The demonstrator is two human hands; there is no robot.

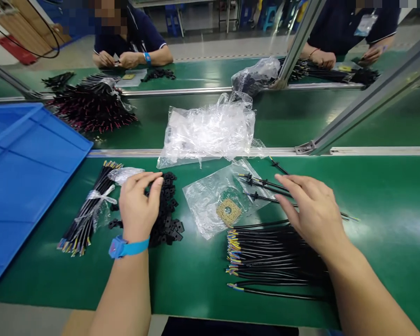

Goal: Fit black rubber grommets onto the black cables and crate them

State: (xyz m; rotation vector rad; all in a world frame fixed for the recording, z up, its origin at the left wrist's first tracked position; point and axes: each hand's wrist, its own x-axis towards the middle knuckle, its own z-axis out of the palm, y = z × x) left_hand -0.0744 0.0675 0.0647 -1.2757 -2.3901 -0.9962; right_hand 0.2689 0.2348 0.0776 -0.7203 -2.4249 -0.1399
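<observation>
My left hand (140, 200), with a blue wrist strap (126, 247), is over the left edge of a pile of small black plastic clips (168, 210). Its fingers are bent loosely, the thumb near the index finger, and nothing shows between them. My right hand (315, 212) is open, thumb and fingers apart, above black cables. Beyond its fingertips lie several cables fitted with black clips (255, 196). Below it, a row of plain black cables (266, 254) shows stripped, coloured wire ends; the hand and forearm hide part of them.
A yellowish sponge (228, 212) lies on a clear plastic bag (203, 200) between my hands. At left are a tied cable bundle (91, 205) and a blue bin (28, 177). Crumpled clear bags (210, 130) lie across the metal rail. Two people sit opposite, beyond slanted metal posts (364, 88).
</observation>
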